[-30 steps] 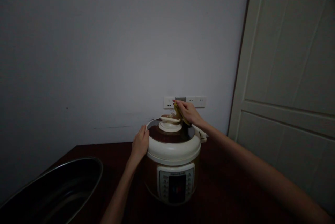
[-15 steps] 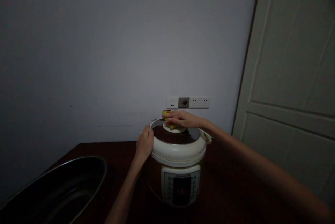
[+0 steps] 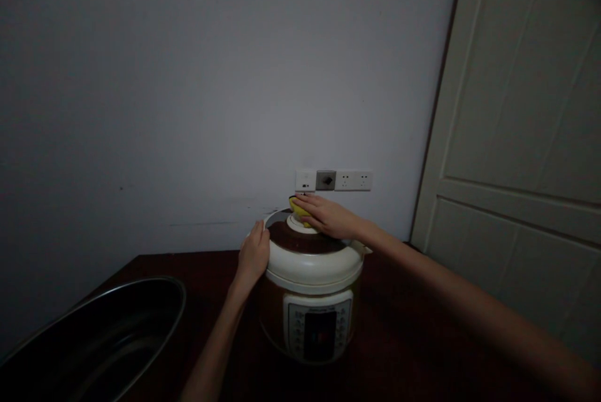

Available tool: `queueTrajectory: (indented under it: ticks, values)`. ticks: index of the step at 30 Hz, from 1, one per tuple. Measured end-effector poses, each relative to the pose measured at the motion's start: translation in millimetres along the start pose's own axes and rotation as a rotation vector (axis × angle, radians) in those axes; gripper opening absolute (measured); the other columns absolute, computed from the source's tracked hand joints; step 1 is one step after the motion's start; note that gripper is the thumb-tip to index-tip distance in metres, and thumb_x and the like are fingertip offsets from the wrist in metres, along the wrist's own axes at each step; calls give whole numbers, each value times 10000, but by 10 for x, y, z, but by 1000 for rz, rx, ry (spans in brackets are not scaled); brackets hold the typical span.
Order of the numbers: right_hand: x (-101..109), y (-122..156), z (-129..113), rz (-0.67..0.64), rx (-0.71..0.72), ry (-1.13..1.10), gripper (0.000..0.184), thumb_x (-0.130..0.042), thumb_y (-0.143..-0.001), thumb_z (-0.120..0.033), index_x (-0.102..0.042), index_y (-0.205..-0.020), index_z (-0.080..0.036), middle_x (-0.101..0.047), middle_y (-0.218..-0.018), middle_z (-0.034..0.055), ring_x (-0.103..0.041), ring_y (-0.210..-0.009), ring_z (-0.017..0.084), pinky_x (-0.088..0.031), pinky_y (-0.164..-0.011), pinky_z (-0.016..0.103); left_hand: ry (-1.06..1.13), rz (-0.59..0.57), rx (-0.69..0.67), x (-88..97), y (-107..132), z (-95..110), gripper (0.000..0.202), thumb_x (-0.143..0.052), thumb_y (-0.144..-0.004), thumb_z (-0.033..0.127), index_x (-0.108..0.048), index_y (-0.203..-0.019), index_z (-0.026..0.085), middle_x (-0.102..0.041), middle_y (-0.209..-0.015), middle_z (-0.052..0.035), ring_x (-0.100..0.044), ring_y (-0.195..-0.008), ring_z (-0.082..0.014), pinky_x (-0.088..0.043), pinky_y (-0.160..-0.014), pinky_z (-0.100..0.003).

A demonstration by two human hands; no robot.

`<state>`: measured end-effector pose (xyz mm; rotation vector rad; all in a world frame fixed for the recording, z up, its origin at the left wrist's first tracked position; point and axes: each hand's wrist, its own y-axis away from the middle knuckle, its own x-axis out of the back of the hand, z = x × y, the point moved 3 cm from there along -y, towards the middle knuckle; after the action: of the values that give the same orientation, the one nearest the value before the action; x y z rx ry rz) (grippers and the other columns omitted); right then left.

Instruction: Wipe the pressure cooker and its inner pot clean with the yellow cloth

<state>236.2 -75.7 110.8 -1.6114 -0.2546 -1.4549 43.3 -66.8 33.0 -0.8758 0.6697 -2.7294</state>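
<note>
A white and brown electric pressure cooker [image 3: 314, 270] stands upright on the dark table, its button panel and dark display facing me. My left hand [image 3: 254, 252] grips the left side of its lid, with the fingers curled over the rim. On top, my right hand [image 3: 331, 215] presses a yellow cloth [image 3: 297, 206] with a dark edge against the raised round centre of the lid. The palm partly covers the cloth, and its underside is hidden.
A large shiny metal basin [image 3: 181, 298] sits at the lower left on the dark red-brown table [image 3: 206, 264]. Behind the cooker is a pale wall with a row of sockets [image 3: 345, 180]. A panelled door [image 3: 516, 139] stands at the right.
My right hand has shifted slightly over the lid's centre with the yellow cloth, turning flatter. My left hand stays on the rim. The whole view has shifted a little.
</note>
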Motion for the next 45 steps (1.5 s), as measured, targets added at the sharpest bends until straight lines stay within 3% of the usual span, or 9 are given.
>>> queueTrajectory:
  ticks: [5, 11, 14, 19, 24, 30, 34, 39, 45]
  values:
    - [-5, -237, 19, -129, 165, -91, 447, -427, -903, -343, -446, -1330, -212, -423, -1404, 50, -360, -1298, 201, -282, -1074, 370, 12, 14, -16, 0, -4, -18, 485, -291, -869, 262, -476, -1267, 56, -430, -1379, -161, -369, -1299, -206, -239, -1088, -357]
    - [-70, -477, 208, -202, -117, -419, 391, -327, -936, -386, -635, -1086, -198, -670, -1090, 37, -614, -961, 189, -457, -877, 338, -19, 7, -21, -10, -15, -50, 487, -289, -873, 263, -473, -1263, 37, -424, -1376, -177, -368, -1299, -208, -243, -1086, -354]
    - [-63, -247, 254, -63, -191, -448, 455, -247, -954, -394, -583, -1173, -177, -619, -1189, 69, -576, -1056, 204, -434, -926, 382, -29, 6, -18, -9, -12, -43, 508, -270, -881, 266, -453, -1276, 5, -417, -1376, -193, -370, -1298, -213, -250, -1082, -348]
    - [-4, 111, 69, 76, -42, -159, 503, -303, -942, -402, -358, -1387, -172, -356, -1441, 95, -300, -1333, 200, -245, -1098, 404, -21, 11, -14, -3, -3, -23, 496, -276, -878, 257, -464, -1273, 24, -425, -1376, -182, -372, -1296, -218, -254, -1081, -353]
    - [-43, -208, -72, -69, 131, -12, 445, -379, -923, -346, -452, -1329, -181, -422, -1403, 69, -349, -1305, 218, -252, -1095, 393, -11, 35, -31, -14, -21, -62, 498, -277, -874, 272, -473, -1265, 34, -433, -1371, -179, -379, -1293, -214, -259, -1080, -349]
    - [-93, -502, 218, -245, -98, -397, 413, -326, -928, -381, -596, -1163, -173, -602, -1220, 72, -583, -1049, 212, -450, -910, 368, 3, 25, -26, -28, -33, -102, 512, -290, -871, 292, -466, -1270, 24, -423, -1377, -182, -364, -1301, -214, -242, -1088, -348]
    - [-67, -206, 338, -74, -229, -545, 409, -272, -945, -332, -600, -1143, -191, -633, -1166, 50, -588, -1017, 195, -448, -908, 383, 21, 39, -20, -15, -25, -75, 482, -299, -870, 276, -495, -1252, 57, -448, -1363, -162, -387, -1288, -216, -254, -1086, -369]
    - [-52, 136, 149, 174, -221, -390, 425, -276, -951, -378, -513, -1259, -207, -543, -1290, 87, -486, -1192, 215, -355, -1020, 444, 9, 38, -29, -8, -13, -46, 486, -289, -876, 269, -491, -1254, 40, -456, -1355, -174, -407, -1274, -225, -266, -1081, -377]
    - [-23, 114, 45, 113, -32, -119, 460, -348, -938, -366, -407, -1355, -181, -408, -1406, 106, -341, -1314, 209, -291, -1081, 423, 28, 59, -35, -35, -37, -92, 459, -302, -865, 274, -515, -1234, 104, -481, -1346, -132, -408, -1274, -209, -271, -1075, -365]
